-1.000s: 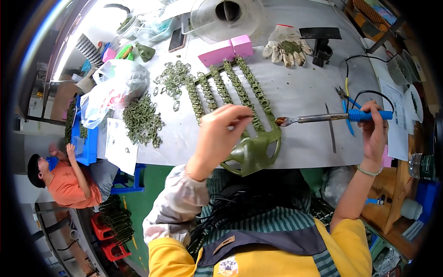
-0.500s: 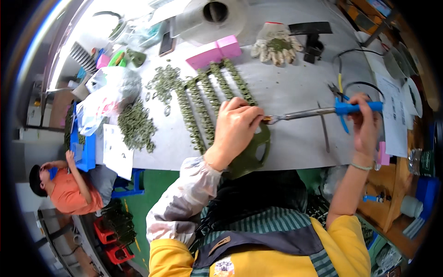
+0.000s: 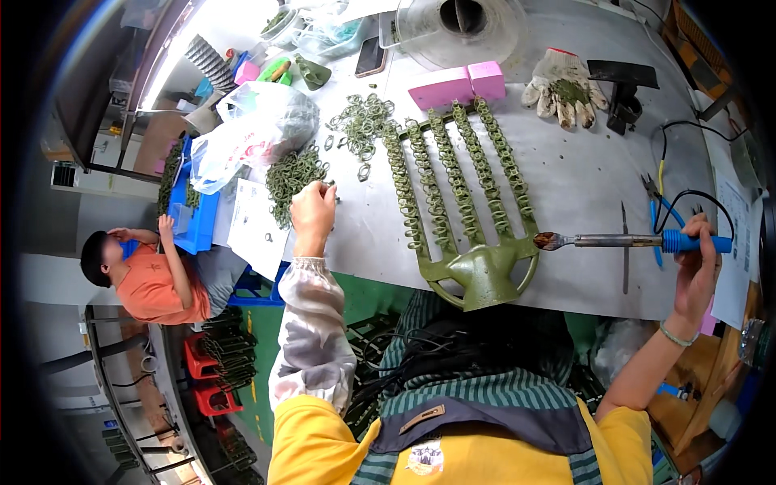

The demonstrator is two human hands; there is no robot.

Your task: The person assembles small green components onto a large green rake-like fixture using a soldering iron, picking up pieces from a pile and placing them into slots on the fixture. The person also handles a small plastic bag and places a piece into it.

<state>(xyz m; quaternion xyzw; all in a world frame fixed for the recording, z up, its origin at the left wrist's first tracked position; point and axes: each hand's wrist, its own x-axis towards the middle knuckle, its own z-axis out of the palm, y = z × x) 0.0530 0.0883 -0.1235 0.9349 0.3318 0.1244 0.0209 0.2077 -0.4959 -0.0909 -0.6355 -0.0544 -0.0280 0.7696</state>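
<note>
My left hand (image 3: 312, 208) is at the left of the grey table (image 3: 582, 170), fingers pinched on a small green metal ring at the edge of a heap of green rings (image 3: 293, 175). My right hand (image 3: 697, 267) grips a blue-handled soldering iron (image 3: 630, 240); its tip rests by the right rim of a green fork-shaped holder (image 3: 482, 276). Several long prongs of the holder (image 3: 453, 178) are threaded with rows of green rings.
A second ring heap (image 3: 361, 121), two pink blocks (image 3: 457, 84), a work glove (image 3: 563, 78), a clear plastic bag (image 3: 250, 129), a large spool (image 3: 459, 26) and pliers with cables (image 3: 656, 202) lie on the table. A person in orange (image 3: 141, 279) sits at lower left.
My left hand left the fork-shaped holder and moved left to the ring heap. The soldering iron stayed in my right hand, its tip still near the holder's base.
</note>
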